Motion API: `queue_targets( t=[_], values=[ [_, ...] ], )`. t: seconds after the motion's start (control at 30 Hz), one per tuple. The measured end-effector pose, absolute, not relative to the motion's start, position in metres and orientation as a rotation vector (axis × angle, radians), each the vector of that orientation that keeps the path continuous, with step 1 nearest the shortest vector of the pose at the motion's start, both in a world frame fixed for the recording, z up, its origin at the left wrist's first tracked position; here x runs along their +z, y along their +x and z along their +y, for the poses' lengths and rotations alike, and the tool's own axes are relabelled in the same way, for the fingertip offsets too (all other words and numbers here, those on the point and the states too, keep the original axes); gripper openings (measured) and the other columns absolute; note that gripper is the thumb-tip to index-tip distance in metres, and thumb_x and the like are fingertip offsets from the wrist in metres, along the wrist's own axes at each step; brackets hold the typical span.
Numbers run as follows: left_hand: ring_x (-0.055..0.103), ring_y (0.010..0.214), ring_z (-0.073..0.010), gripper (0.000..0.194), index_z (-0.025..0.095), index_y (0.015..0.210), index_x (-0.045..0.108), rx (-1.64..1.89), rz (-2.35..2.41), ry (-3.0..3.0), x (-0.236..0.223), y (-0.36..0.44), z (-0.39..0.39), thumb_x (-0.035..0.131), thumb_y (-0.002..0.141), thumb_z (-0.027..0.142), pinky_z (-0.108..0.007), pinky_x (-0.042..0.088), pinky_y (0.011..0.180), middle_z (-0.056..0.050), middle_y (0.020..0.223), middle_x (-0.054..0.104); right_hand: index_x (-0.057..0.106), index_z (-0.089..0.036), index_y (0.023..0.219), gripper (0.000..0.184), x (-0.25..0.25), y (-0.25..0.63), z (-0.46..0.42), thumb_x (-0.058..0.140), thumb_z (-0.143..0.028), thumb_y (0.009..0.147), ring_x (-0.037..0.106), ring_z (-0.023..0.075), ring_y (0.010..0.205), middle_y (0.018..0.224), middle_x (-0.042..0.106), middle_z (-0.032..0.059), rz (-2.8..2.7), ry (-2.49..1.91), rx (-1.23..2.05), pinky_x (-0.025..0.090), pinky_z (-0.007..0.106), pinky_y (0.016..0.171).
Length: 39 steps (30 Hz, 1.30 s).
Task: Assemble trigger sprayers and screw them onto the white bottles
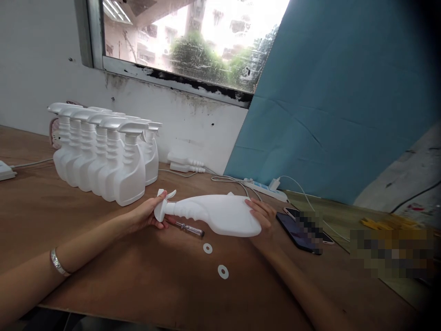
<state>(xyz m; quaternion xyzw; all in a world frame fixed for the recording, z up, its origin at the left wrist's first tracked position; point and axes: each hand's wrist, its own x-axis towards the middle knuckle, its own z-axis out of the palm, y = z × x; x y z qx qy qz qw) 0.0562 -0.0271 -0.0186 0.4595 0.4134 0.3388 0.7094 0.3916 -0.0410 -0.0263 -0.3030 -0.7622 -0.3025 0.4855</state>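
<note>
A white spray bottle [220,214] lies sideways in the air above the table, held at both ends. My left hand [156,212] is closed around its trigger head, which points left. At the other end, my right hand [262,218] grips the bottle's base, with its fingers over the far side. Below the bottle neck lies a clear-handled screwdriver [190,229], its tip hidden by my left hand. Two flat white rings [223,271] rest on the table in front of the bottle, apart from each other.
Several white spray bottles [131,179] stand upright in rows at the back left. More white bottle parts [186,163] lie by the wall. A power strip [265,189] with cables runs along the back. Phones [299,232] lie to the right, near a yellow item [389,224].
</note>
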Motion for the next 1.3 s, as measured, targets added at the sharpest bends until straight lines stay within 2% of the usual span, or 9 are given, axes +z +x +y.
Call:
queue_targets(
  t=[0.23,0.43,0.63,0.83,0.9,1.0,1.1,1.2,1.3],
  values=[
    [0.055,0.038,-0.0134,0.044,0.012,0.092,0.05,0.838,0.862,1.017,-0.012,0.058,-0.033,0.036,0.083,0.053,-0.015,0.038,0.029,-0.011,0.062,0.064,0.033,-0.029,0.09,0.028,-0.038,0.398,-0.036,0.052,-0.02,0.072,0.045,0.0261,0.112,0.112,0.056,0.0022,-1.826,-0.846,-0.516,0.034,0.051,0.089],
    [0.053,0.04,-0.0103,0.029,0.008,0.086,0.057,0.923,0.847,1.172,0.006,0.056,-0.036,0.055,0.078,0.036,-0.014,0.041,0.034,-0.011,0.063,0.063,0.033,-0.026,0.102,0.041,-0.034,0.388,-0.035,0.056,-0.021,0.069,0.042,0.0254,0.116,0.124,0.046,0.0072,-1.884,-0.785,-0.366,0.033,0.051,0.093],
    [0.05,0.039,-0.0097,0.031,0.007,0.078,0.057,1.032,1.025,1.352,0.074,0.061,-0.035,0.055,0.074,0.038,-0.013,0.036,0.03,-0.009,0.056,0.06,0.023,-0.019,0.125,0.067,-0.019,0.354,-0.048,0.06,-0.028,0.069,0.034,0.0249,0.121,0.132,0.033,0.0135,-1.899,-1.027,-0.137,0.031,0.045,0.098],
    [0.05,0.039,-0.0103,0.024,0.009,0.066,0.055,0.96,1.146,1.57,0.149,0.093,-0.032,0.055,0.07,0.032,-0.015,0.038,0.034,-0.008,0.051,0.057,0.018,-0.02,0.131,0.079,0.02,0.301,-0.039,0.061,-0.039,0.068,0.033,0.0298,0.119,0.132,0.032,0.0129,-1.818,-1.183,-0.141,0.03,0.049,0.095],
    [0.05,0.039,-0.0111,0.023,0.009,0.066,0.055,0.881,1.179,1.635,0.162,0.11,-0.031,0.054,0.068,0.032,-0.017,0.04,0.036,-0.008,0.049,0.056,0.019,-0.02,0.13,0.076,0.043,0.284,-0.034,0.06,-0.038,0.069,0.033,0.0278,0.12,0.133,0.032,0.0122,-1.799,-1.089,-0.117,0.03,0.046,0.095],
    [0.053,0.041,-0.0138,0.026,0.008,0.07,0.057,0.759,1.17,1.766,0.173,0.134,-0.032,0.051,0.067,0.033,-0.019,0.042,0.04,-0.008,0.048,0.056,0.028,-0.021,0.124,0.063,0.078,0.266,-0.027,0.058,-0.032,0.07,0.045,0.0242,0.108,0.126,0.04,0.011,-1.678,-0.942,-0.01,0.041,0.039,0.084],
    [0.055,0.044,-0.0152,0.034,0.008,0.08,0.059,0.738,1.112,1.85,0.182,0.15,-0.037,0.048,0.067,0.037,-0.022,0.044,0.044,-0.008,0.051,0.057,0.048,-0.018,0.103,0.037,0.103,0.259,-0.023,0.055,-0.023,0.067,0.056,0.0197,0.077,0.088,0.06,0.0052,-1.624,-0.946,0.004,0.043,0.032,0.066],
    [0.057,0.049,-0.017,0.043,0.009,0.088,0.058,0.766,1.037,1.928,0.188,0.154,-0.043,0.045,0.069,0.046,-0.024,0.046,0.049,-0.008,0.054,0.058,0.053,-0.017,0.087,0.022,0.113,0.263,-0.02,0.053,-0.022,0.065,0.052,0.0148,0.06,0.066,0.058,-0.0002,-1.58,-0.948,-0.006,0.039,0.026,0.055],
    [0.06,0.056,-0.0184,0.046,0.011,0.094,0.056,0.792,0.957,2.01,0.19,0.144,-0.052,0.043,0.073,0.05,-0.025,0.048,0.054,-0.009,0.062,0.061,0.057,-0.016,0.082,0.019,0.115,0.271,-0.017,0.052,-0.027,0.067,0.051,0.0141,0.06,0.065,0.058,-0.0006,-1.501,-0.929,0.01,0.038,0.026,0.056]
  ],
)
